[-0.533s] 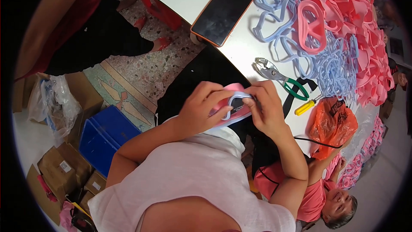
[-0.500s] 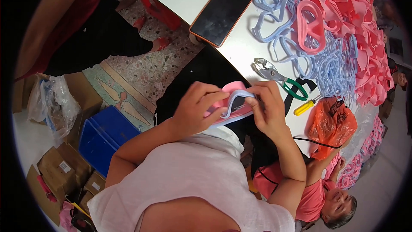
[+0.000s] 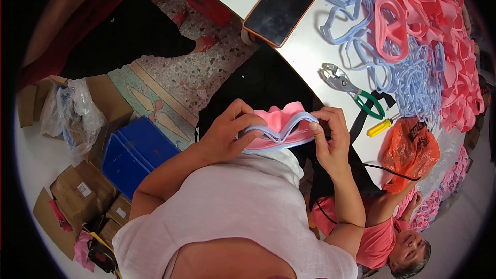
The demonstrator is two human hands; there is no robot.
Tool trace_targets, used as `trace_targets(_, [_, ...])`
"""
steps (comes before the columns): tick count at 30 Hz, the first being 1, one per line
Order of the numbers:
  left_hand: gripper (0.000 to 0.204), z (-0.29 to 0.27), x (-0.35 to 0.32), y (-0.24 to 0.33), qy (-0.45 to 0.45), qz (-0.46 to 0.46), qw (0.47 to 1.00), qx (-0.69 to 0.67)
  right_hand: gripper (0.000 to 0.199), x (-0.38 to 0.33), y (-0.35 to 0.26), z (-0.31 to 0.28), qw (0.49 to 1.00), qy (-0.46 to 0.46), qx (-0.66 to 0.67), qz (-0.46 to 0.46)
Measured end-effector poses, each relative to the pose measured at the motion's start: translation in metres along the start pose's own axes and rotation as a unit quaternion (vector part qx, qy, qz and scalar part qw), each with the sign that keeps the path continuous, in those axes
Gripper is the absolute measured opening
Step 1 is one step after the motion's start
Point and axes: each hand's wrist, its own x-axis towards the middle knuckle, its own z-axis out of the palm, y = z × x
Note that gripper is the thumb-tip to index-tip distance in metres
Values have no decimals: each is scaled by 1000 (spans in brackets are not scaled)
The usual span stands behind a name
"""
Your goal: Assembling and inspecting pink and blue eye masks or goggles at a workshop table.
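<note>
Between my hands, above my lap, is a diving mask (image 3: 283,133) with a soft pink skirt and a light-blue frame along its edge. My left hand (image 3: 230,133) pinches its left end, thumb below and fingers on top. At the right end, my right hand (image 3: 332,137) grips the rim between thumb and fingers. The skirt's wavy pink edge points away from me. Slip-joint pliers (image 3: 337,78) with green handles lie on the white table beyond my right hand, and a yellow-handled screwdriver (image 3: 380,128) lies close by them.
A phone (image 3: 281,8) rests at the edge of the white table (image 3: 305,62). Light-blue frames (image 3: 338,23) and a large heap of pink skirts (image 3: 454,72) cover its right side. An orange plastic bag (image 3: 413,147) lies near a co-worker in pink (image 3: 374,243). Left are a blue bin (image 3: 139,150) and cartons (image 3: 75,191).
The mask has turned to show more of its pink skirt and wavy blue rim. My hands have spread farther apart along it. The whole view has shifted slightly.
</note>
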Motion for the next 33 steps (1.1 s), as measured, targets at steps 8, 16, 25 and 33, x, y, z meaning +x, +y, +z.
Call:
trace_targets(8, [28,8,-9,-9,-22,33,999,16,38,-14,-24,39,923,-86,-286,-244])
trace_targets(16, [23,14,-14,-11,-19,38,998,44,33,-17,-22,57,958,-123,-203,-161])
trace_targets(25, [22,13,-1,-6,-50,-15,994,91,36,-13,2,59,947,-126,-217,-199])
trace_targets(33, [17,15,4,-8,-47,-47,998,11,37,22,6,0,928,-225,-210,-212])
